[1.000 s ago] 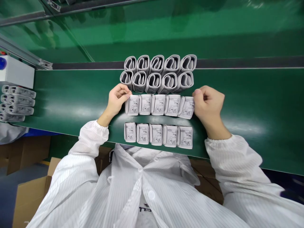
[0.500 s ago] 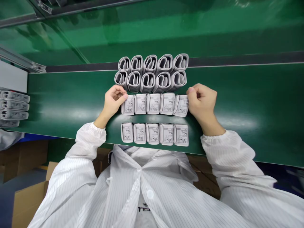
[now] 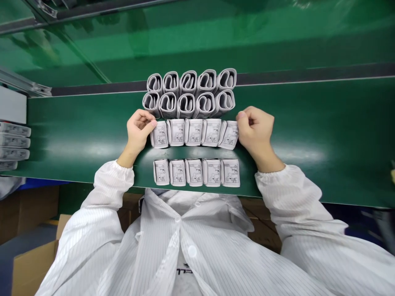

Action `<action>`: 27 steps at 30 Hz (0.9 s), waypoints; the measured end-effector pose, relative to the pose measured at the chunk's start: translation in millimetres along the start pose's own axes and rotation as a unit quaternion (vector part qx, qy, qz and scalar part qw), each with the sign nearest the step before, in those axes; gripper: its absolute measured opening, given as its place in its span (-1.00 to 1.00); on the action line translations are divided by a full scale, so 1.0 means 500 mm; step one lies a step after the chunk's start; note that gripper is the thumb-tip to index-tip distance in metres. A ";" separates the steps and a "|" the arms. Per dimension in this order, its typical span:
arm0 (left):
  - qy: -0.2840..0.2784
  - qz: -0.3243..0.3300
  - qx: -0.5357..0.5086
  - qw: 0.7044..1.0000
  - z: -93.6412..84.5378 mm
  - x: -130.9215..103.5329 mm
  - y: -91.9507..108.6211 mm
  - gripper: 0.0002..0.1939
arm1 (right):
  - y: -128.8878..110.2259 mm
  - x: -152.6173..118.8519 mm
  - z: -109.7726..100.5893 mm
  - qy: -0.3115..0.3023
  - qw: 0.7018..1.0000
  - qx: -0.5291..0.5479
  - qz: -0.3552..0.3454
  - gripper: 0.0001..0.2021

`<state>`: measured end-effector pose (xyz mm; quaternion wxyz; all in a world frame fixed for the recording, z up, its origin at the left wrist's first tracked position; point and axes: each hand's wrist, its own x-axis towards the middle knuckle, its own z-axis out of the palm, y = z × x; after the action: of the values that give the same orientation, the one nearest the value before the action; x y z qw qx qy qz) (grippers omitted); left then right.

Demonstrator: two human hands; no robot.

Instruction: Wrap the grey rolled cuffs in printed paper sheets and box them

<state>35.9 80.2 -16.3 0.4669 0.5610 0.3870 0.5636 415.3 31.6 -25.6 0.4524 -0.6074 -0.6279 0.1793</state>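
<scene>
A row of rolled grey-white cuffs (image 3: 194, 132), which look like blood pressure cuffs printed with line drawings, lies side by side between my hands. My left hand (image 3: 140, 128) is closed, thumb and fingertips at the left end cuff (image 3: 159, 135). At the other end, my right hand (image 3: 255, 126) is curled in a fist, its thumb and forefinger against the slightly tilted right end cuff (image 3: 228, 135). Just behind, two rows of cuffs (image 3: 186, 106) stand with their spiral ends up. Nearer my body lies another row of cuffs (image 3: 195, 172), touched by neither hand.
The green work surface (image 3: 308, 135) runs left and right, with a dark strip (image 3: 277, 77) along its back. More cuffs (image 3: 14, 142) are stacked at the far left by a white panel (image 3: 12, 105). An open cardboard box (image 3: 33, 263) stands below on the left.
The whole scene has shifted slightly left in view. Both hands stay at the ends of the middle row, and its end cuffs lean a little more.
</scene>
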 end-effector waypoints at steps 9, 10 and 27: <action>0.021 0.022 -0.004 1.000 -0.005 0.005 -0.002 -0.55 | -0.007 0.002 0.001 0.004 1.000 0.001 -0.014 -0.43; 0.023 0.022 -0.001 0.999 -0.005 0.005 -0.002 -0.54 | -0.007 0.003 0.001 0.002 1.000 0.001 -0.014 -0.44; 0.039 0.008 0.019 0.999 0.000 0.007 -0.002 -0.42 | -0.007 0.006 0.001 -0.013 1.000 -0.011 0.001 -0.46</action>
<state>36.1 84.0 -16.1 0.4362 0.5504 0.4115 0.5809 413.5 33.9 -22.2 0.4379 -0.6103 -0.6349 0.1806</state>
